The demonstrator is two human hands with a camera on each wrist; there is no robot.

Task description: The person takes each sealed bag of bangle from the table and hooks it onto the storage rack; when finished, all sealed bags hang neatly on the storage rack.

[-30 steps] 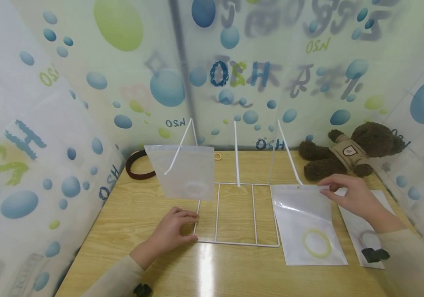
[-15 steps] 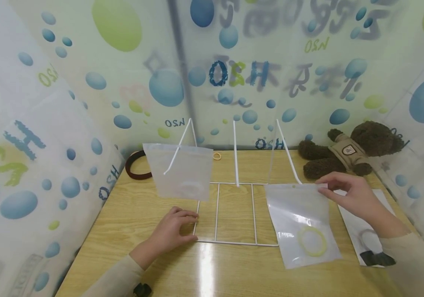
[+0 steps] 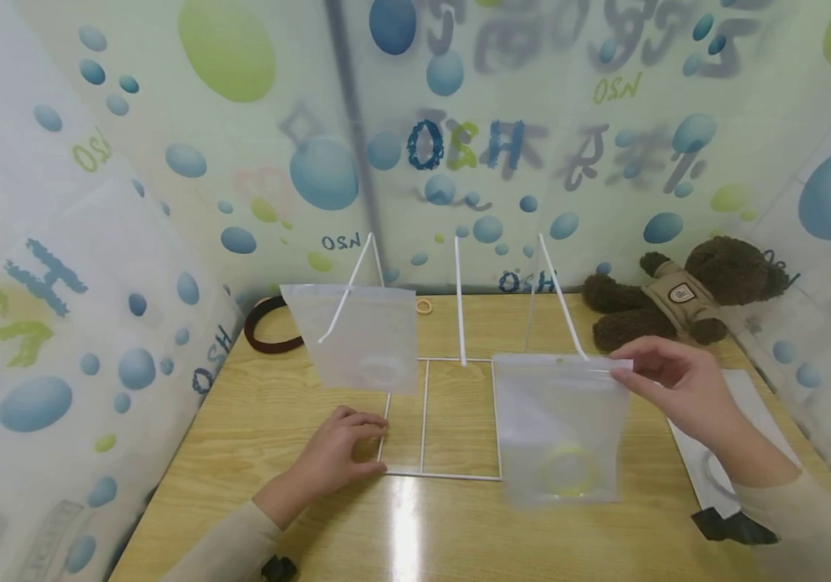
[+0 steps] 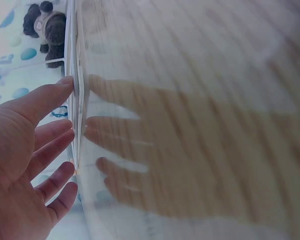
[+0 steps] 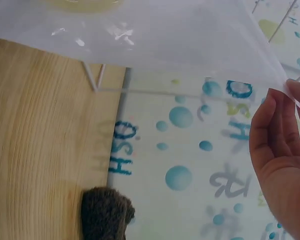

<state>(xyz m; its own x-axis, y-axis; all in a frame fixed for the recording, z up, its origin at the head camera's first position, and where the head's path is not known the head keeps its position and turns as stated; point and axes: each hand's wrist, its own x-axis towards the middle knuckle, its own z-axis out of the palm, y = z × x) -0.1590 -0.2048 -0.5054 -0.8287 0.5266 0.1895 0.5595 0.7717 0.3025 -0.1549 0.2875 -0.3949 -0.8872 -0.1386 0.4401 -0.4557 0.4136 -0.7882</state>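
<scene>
The right hand (image 3: pixel 681 390) pinches the top right corner of a translucent plastic bag (image 3: pixel 561 416) containing a yellow ring (image 3: pixel 547 471), upright near the tip of the right prong (image 3: pixel 563 297) of the white wire rack (image 3: pixel 424 416). The left hand (image 3: pixel 337 449), fingers extended and slightly spread, touches the rack's left near corner; a second bag (image 3: pixel 382 343) hangs on the left prong (image 3: pixel 346 287).
</scene>
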